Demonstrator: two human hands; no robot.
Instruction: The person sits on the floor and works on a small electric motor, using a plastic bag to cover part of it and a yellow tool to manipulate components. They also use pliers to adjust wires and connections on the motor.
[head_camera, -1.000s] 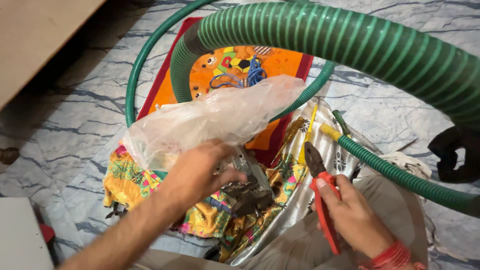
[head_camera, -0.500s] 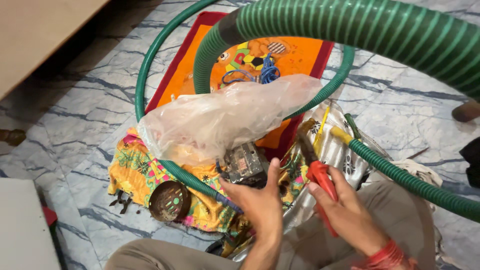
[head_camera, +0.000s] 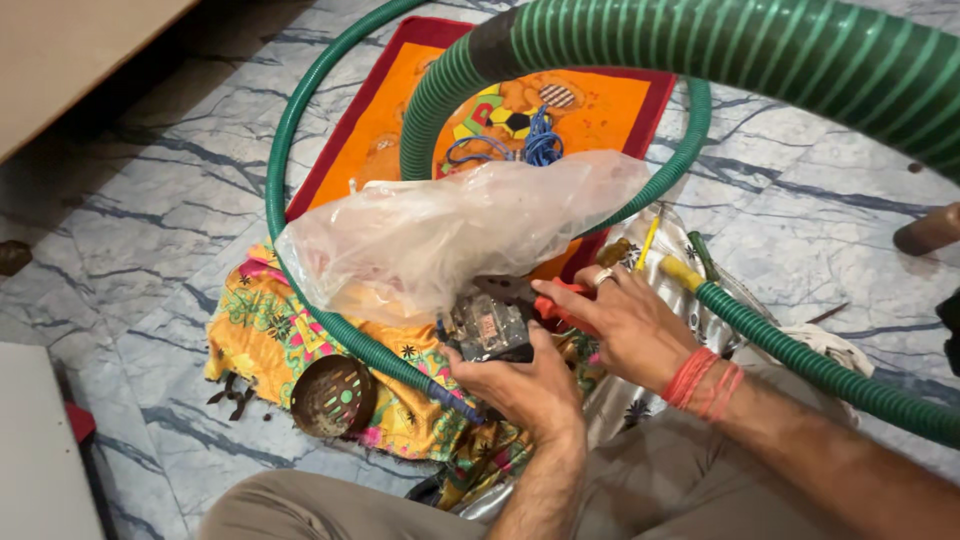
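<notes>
My left hand (head_camera: 520, 388) grips a small grey metal part (head_camera: 488, 328) that rests on a yellow patterned cloth (head_camera: 262, 335). My right hand (head_camera: 620, 318) lies just to its right, closed over red-handled pliers (head_camera: 556, 306) whose jaws point toward the part and are hidden under a crumpled clear plastic bag (head_camera: 450, 232). Red thread is tied round my right wrist and a ring sits on one finger.
A thick green ribbed hose (head_camera: 760, 60) arcs overhead; a thinner green hose (head_camera: 310, 290) loops round an orange and red mat (head_camera: 590, 110) holding a blue cord (head_camera: 538, 145). A round brown perforated strainer (head_camera: 333, 396) lies on the cloth. Marble floor lies all around.
My left hand went from under the bag at the left to the grey part in front of me. My right hand swung the pliers left toward the part.
</notes>
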